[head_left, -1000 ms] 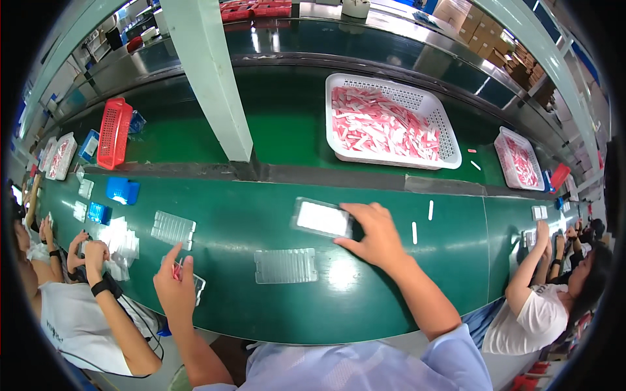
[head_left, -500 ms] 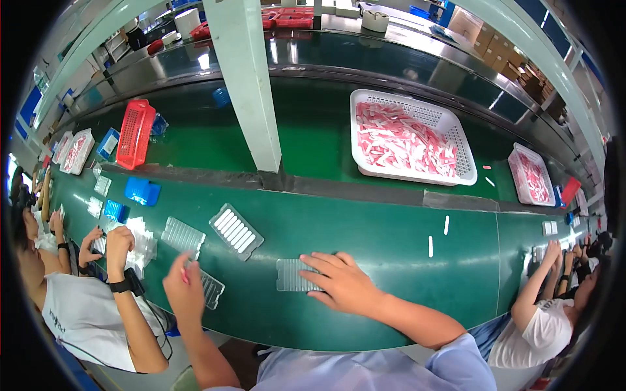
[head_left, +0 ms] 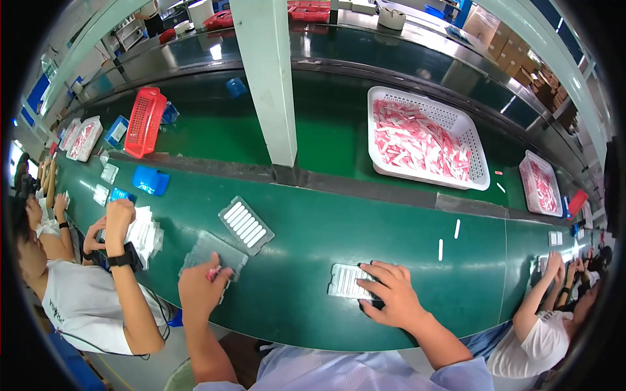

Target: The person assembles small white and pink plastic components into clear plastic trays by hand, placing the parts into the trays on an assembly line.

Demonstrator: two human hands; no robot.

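Observation:
My left hand (head_left: 199, 292) is closed in a pinch, with a small pink piece (head_left: 213, 273) at its fingertips. It is over the near side of some clear plastic trays (head_left: 212, 246) that overlap on the green table. My right hand (head_left: 395, 297) spans a clear slotted tray (head_left: 343, 281), its fingers toward the far edge and its thumb at the near one. Pale shapes show in that tray's slots; whether they are strips or glare I cannot tell. Beyond and between the hands lies another clear tray (head_left: 246, 225), holding a row of white strips.
A white basket (head_left: 481, 166) of pink and white strips stands beyond a ledge. Two white strips (head_left: 441, 249) lie right of my right hand. A pale post (head_left: 266, 85) rises ahead. Co-workers sit on both sides; the left one's hands (head_left: 117, 225) are near a white pile.
My right hand has moved right with the slotted tray. My left hand has moved right, over the clear trays, which now overlap. The view has shifted slightly.

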